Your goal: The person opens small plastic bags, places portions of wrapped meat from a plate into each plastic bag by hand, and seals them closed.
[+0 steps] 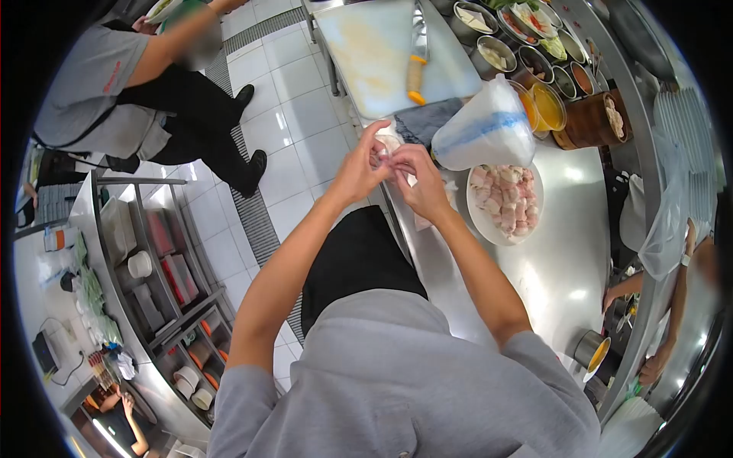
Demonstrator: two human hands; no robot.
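My left hand (362, 166) and my right hand (421, 182) meet at the front edge of the steel counter, fingertips pinched together. A small pinkish-white piece shows between them, but I cannot tell what it is. Just past the fingers lies a whitish item (388, 139), partly covered by them. To the right, a white oval plate (473, 217) carries several rows of pale pink raw meat rolls (507, 200). Beyond my right hand sits a clear plastic bag (489, 122) with a blue band, beside a dark grey cloth (426, 120).
A knife (417, 57) with an orange-tipped handle lies on the white cutting board (366, 53). Tubs of yellow liquid (548, 108) and several metal food containers (495, 57) line the back. A person (114, 99) stands at left; another person's arm (672, 320) reaches in at right.
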